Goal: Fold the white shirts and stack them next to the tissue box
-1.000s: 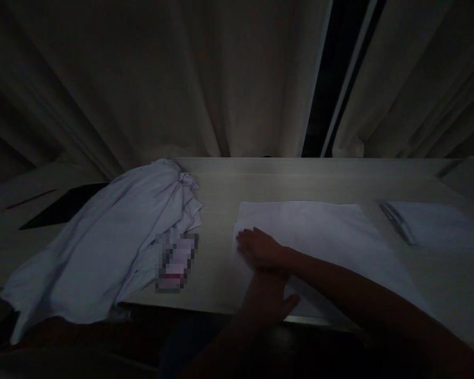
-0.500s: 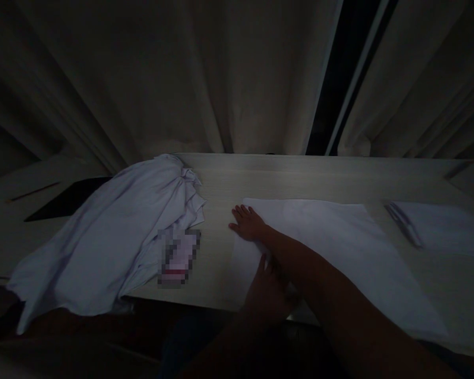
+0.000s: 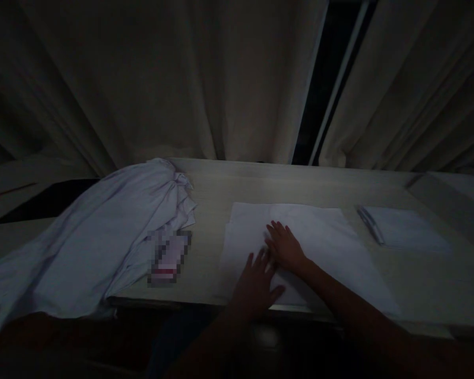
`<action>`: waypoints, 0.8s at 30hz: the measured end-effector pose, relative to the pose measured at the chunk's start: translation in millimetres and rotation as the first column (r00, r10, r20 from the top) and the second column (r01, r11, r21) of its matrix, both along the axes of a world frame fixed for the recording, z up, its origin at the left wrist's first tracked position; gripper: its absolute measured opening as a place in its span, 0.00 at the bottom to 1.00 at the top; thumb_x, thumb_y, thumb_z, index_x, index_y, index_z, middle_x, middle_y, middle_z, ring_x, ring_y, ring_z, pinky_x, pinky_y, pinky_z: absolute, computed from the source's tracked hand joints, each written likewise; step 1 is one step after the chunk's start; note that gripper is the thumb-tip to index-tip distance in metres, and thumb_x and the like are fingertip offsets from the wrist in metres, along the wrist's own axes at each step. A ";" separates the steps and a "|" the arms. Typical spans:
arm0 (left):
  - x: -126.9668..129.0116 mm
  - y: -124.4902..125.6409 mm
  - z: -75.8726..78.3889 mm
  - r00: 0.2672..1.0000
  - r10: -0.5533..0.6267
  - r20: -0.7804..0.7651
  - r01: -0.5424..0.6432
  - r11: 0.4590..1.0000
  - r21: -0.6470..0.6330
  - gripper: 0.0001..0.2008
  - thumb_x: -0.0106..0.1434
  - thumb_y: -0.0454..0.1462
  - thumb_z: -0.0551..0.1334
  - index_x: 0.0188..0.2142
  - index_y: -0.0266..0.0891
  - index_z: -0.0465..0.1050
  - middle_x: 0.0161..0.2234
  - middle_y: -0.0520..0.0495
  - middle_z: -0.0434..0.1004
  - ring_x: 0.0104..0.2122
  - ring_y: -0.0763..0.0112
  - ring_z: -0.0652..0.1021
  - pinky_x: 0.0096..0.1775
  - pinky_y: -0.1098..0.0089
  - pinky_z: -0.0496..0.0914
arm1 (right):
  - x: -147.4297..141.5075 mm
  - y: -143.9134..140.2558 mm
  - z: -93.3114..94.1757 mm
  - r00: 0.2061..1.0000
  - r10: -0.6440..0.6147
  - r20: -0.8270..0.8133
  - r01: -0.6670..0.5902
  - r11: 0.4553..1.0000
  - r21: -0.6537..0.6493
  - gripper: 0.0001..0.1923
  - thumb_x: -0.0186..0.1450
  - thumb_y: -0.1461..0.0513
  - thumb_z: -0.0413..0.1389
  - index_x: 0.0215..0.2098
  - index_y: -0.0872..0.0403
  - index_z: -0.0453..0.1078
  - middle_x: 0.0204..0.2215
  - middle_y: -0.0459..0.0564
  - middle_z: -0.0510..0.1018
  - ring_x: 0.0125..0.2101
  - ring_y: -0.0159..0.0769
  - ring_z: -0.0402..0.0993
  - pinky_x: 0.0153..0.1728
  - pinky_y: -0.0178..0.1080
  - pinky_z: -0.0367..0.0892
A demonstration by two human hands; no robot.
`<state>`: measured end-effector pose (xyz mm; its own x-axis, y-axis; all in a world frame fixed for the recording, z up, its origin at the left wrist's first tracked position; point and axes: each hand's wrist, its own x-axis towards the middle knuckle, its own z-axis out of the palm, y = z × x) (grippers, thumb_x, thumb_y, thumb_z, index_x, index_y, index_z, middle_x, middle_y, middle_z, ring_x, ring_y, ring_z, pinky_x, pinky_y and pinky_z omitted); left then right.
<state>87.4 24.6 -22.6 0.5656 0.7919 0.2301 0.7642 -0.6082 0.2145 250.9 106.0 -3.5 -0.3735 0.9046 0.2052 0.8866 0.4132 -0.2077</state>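
Note:
The scene is very dim. A folded white cloth (image 3: 319, 237) lies flat on the pale table (image 3: 213, 189) in front of me. My right hand (image 3: 284, 246) rests palm down on the cloth's middle-left part, fingers spread. My left hand (image 3: 255, 284) lies flat on the cloth's near-left corner, just below the right hand and touching it. Neither hand grips anything.
A crumpled white garment (image 3: 98, 237) is heaped on the left, hanging over the table's front edge. A small blurred item (image 3: 168, 257) lies beside it. A smaller folded white stack (image 3: 403, 229) sits at the right. Curtains (image 3: 181, 79) hang behind the table.
My right hand slid from the cloth's far-left corner toward its middle and closer to me. The left hand stayed at the near-left corner. The view shifted slightly.

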 end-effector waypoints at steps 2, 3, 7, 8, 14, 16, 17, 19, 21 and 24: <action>0.2 0.7 -4.0 1.000 0.011 -0.028 -0.011 1.000 0.012 0.36 0.64 0.58 0.49 0.67 0.47 0.50 0.69 0.44 0.47 0.68 0.53 0.50 0.64 0.45 0.46 | 45.6 -25.2 -3.3 0.990 -0.128 0.056 0.129 0.991 -0.015 0.32 0.73 0.50 0.35 0.67 0.59 0.54 0.68 0.58 0.51 0.67 0.48 0.43 0.65 0.52 0.41; 0.7 1.2 -6.2 0.999 0.013 -0.044 -0.012 1.000 0.025 0.36 0.65 0.58 0.50 0.67 0.47 0.51 0.69 0.44 0.46 0.68 0.53 0.50 0.64 0.45 0.47 | 64.8 -37.9 -6.3 0.981 -0.175 0.082 0.178 0.984 -0.030 0.32 0.73 0.49 0.35 0.67 0.59 0.54 0.68 0.58 0.51 0.67 0.49 0.42 0.64 0.53 0.42; 1.1 4.8 -15.5 0.992 0.088 -0.094 -0.079 0.992 0.094 0.32 0.67 0.53 0.48 0.66 0.44 0.53 0.69 0.41 0.48 0.67 0.55 0.53 0.64 0.49 0.49 | 104.6 -78.8 -23.6 0.960 -0.246 0.132 0.257 0.964 -0.073 0.34 0.72 0.45 0.35 0.69 0.53 0.51 0.69 0.54 0.49 0.68 0.49 0.40 0.64 0.55 0.40; -1.1 5.8 -17.7 0.985 0.138 -0.103 -0.127 0.986 0.105 0.31 0.68 0.53 0.47 0.66 0.43 0.55 0.68 0.40 0.49 0.67 0.55 0.54 0.64 0.50 0.49 | 106.4 -84.3 -27.4 0.958 -0.257 0.126 0.267 0.962 -0.066 0.33 0.72 0.45 0.34 0.69 0.52 0.50 0.69 0.53 0.49 0.68 0.48 0.39 0.64 0.55 0.39; -41.9 3.0 -25.4 0.895 0.415 -0.164 -0.398 0.909 0.127 0.38 0.66 0.56 0.43 0.66 0.33 0.53 0.68 0.35 0.49 0.67 0.50 0.51 0.63 0.48 0.49 | 100.2 -87.9 -33.2 0.952 -0.296 0.072 0.300 0.952 -0.057 0.33 0.72 0.45 0.33 0.69 0.49 0.49 0.69 0.52 0.48 0.68 0.46 0.38 0.64 0.55 0.35; -55.1 -1.6 -26.1 0.868 0.467 -0.170 -0.451 0.884 0.124 0.41 0.65 0.58 0.43 0.67 0.30 0.50 0.68 0.33 0.47 0.67 0.49 0.50 0.63 0.48 0.48 | 101.8 -87.1 -33.1 0.955 -0.291 0.058 0.294 0.954 -0.058 0.33 0.72 0.45 0.33 0.69 0.49 0.49 0.69 0.52 0.48 0.68 0.46 0.38 0.64 0.55 0.35; -59.3 -3.7 -26.4 0.852 0.495 -0.170 -0.481 0.869 0.119 0.43 0.65 0.59 0.43 0.67 0.28 0.49 0.68 0.31 0.47 0.67 0.48 0.50 0.63 0.49 0.49 | 103.6 -87.0 -33.2 0.956 -0.288 0.052 0.291 0.955 -0.059 0.33 0.72 0.45 0.33 0.69 0.49 0.49 0.69 0.52 0.48 0.68 0.46 0.38 0.64 0.54 0.35; -63.1 -6.6 -27.2 0.828 0.533 -0.175 -0.522 0.846 0.109 0.45 0.63 0.60 0.42 0.67 0.25 0.49 0.67 0.28 0.47 0.67 0.46 0.51 0.63 0.49 0.49 | 107.3 -86.9 -33.0 0.957 -0.286 0.044 0.288 0.955 -0.066 0.33 0.72 0.45 0.33 0.69 0.49 0.49 0.69 0.52 0.48 0.68 0.46 0.38 0.64 0.55 0.35; -62.7 -7.1 -28.0 0.823 0.537 -0.183 -0.525 0.843 0.116 0.46 0.63 0.60 0.42 0.67 0.24 0.48 0.67 0.27 0.48 0.67 0.46 0.51 0.63 0.49 0.49 | 107.2 -86.5 -31.0 0.956 -0.293 0.036 0.295 0.952 -0.078 0.33 0.72 0.45 0.33 0.69 0.50 0.50 0.69 0.52 0.48 0.68 0.47 0.38 0.64 0.56 0.35; -61.0 -4.1 -28.3 0.823 0.532 -0.197 -0.512 0.846 0.148 0.46 0.63 0.60 0.41 0.66 0.23 0.48 0.67 0.26 0.49 0.66 0.44 0.52 0.62 0.48 0.48 | 87.2 -85.7 -24.2 0.952 -0.307 -0.001 0.307 0.950 -0.065 0.34 0.72 0.45 0.33 0.69 0.55 0.51 0.69 0.55 0.48 0.68 0.49 0.37 0.65 0.57 0.33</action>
<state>26.4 20.5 -50.8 0.1167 0.9665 0.2285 0.9931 -0.1121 -0.0330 338.1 20.3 -27.6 -0.0738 0.9864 0.1468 0.9661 0.1072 -0.2350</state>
